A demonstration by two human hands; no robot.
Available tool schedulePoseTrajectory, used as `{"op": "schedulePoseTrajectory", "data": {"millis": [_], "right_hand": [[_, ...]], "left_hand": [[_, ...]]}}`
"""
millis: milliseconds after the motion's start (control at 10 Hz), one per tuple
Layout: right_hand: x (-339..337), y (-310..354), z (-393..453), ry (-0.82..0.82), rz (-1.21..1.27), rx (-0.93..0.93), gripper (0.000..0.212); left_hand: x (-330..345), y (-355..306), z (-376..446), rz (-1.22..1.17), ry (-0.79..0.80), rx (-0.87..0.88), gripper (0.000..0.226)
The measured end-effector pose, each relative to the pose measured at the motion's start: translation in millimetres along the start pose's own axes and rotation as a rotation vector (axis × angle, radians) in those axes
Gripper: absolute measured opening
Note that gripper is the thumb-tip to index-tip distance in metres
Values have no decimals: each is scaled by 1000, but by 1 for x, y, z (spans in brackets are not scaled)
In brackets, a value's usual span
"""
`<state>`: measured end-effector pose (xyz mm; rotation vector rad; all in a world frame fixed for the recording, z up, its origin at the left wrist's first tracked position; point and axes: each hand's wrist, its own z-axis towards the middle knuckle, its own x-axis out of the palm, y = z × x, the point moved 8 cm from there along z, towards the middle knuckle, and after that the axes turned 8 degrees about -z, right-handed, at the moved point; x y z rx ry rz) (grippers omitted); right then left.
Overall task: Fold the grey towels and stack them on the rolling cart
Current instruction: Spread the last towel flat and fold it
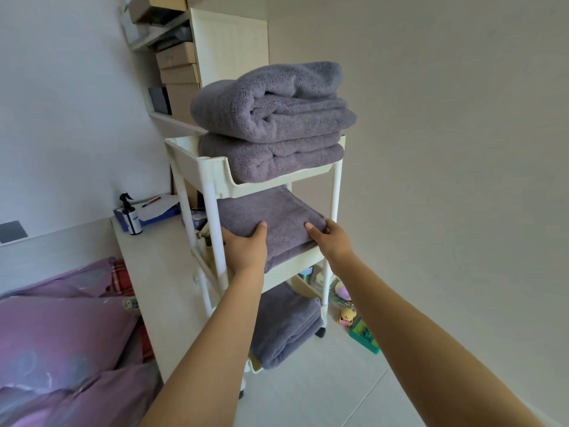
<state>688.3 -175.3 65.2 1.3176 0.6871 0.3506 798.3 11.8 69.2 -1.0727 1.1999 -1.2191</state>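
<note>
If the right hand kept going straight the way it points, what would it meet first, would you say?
Probably only more of the folded grey towel that the right hand already grips on the cart's middle shelf; what lies behind is hidden.

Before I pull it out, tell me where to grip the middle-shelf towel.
Grip the middle-shelf towel at its two front corners, from the cart's open front, thumbs on top, as the left hand and right hand do; posts block the sides.

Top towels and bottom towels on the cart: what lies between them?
In the head view, the middle shelf holds one folded towel; left hand and right hand grip its front edge.
</note>
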Motion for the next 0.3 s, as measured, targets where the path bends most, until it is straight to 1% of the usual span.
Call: {"op": "schedulePoseTrajectory", "data": {"millis": [100,200,300], "right_hand": [[-2,5,-8,-32,-92,4,47],[-11,9,-18,-78,-177,-3,52],[-25,8,-36,-88,-189,35,56]], "left_hand": [[-3,-8,-7,117,9,42,100],[0,-17,-26,233,44,160,86],[2,-34,-52,302,70,288,78]]}}
